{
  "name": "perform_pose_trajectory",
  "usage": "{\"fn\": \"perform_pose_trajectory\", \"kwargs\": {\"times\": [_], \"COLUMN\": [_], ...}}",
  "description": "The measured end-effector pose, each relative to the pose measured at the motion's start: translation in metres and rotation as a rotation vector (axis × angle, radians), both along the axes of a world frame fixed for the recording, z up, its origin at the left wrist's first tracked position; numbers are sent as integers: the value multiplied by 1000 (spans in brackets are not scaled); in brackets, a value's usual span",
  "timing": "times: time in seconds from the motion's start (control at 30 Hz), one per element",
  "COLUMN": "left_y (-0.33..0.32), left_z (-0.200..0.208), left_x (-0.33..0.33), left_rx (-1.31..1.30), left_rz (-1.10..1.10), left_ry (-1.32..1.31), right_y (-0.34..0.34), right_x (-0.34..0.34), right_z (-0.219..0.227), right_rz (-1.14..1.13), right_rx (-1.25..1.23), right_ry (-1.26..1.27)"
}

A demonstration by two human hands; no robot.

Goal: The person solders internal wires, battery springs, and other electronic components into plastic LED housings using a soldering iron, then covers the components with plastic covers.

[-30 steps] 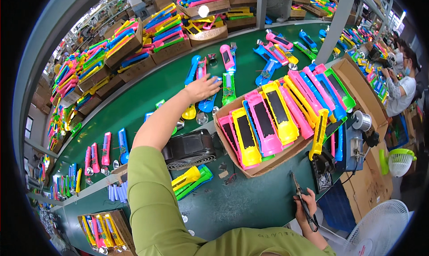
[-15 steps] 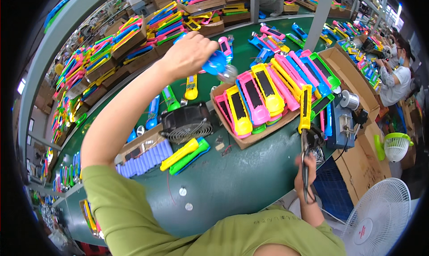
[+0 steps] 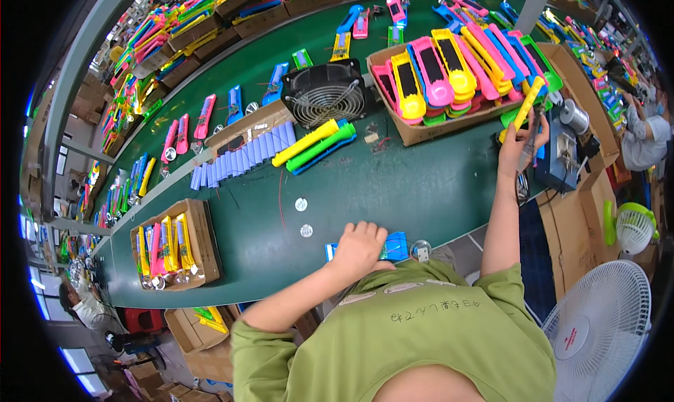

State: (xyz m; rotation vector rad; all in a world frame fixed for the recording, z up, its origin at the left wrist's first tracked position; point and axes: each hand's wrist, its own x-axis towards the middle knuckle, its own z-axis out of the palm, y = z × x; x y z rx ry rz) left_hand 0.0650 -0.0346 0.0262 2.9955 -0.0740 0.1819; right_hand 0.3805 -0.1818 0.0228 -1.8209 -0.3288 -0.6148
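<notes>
At the table's near edge, my left hand (image 3: pixel 361 249) is closed over a blue plastic lamp casing (image 3: pixel 395 246), which shows on both sides of my fingers. A clear round lamp head (image 3: pixel 420 250) lies at its right end, by my shirt. My right hand (image 3: pixel 518 148), at the right, has its fingers around the lower end of a long yellow casing (image 3: pixel 528 106), tilted up to the right. A slim dark tool (image 3: pixel 531 139) also shows against this hand; whether it is gripped is hard to tell.
A cardboard box (image 3: pixel 435 132) of colourful casings stands beyond. Left of it are a black fan (image 3: pixel 323 97) and a row of purple cylindrical cells (image 3: pixel 246 153). A blue metal unit (image 3: pixel 554 156) with a solder spool (image 3: pixel 574 116) stands right. Another box (image 3: pixel 210 240) sits left.
My left hand has come from the far side of the table to the near edge with the blue lamp. My right hand has moved up onto the yellow casing. The view has shifted.
</notes>
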Motion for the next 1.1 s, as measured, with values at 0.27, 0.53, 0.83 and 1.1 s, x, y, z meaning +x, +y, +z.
{"fn": "perform_pose_trajectory", "kwargs": {"times": [0.27,0.53,0.83,1.1], "left_y": [-11,-29,22,26], "left_z": [5,-3,-1,-5], "left_x": [11,-10,-22,-13], "left_rx": [-821,-1720,-280,-298], "left_rz": [-5,561,522,457], "left_ry": [32,-433,-221,74], "right_y": [-28,-25,-24,4], "right_x": [-128,-161,-155,-184], "right_z": [-19,-57,-36,-25], "right_rz": [331,1045,1130,947], "right_rx": [-254,-328,-347,156], "right_ry": [-400,-97,-319,914]}}
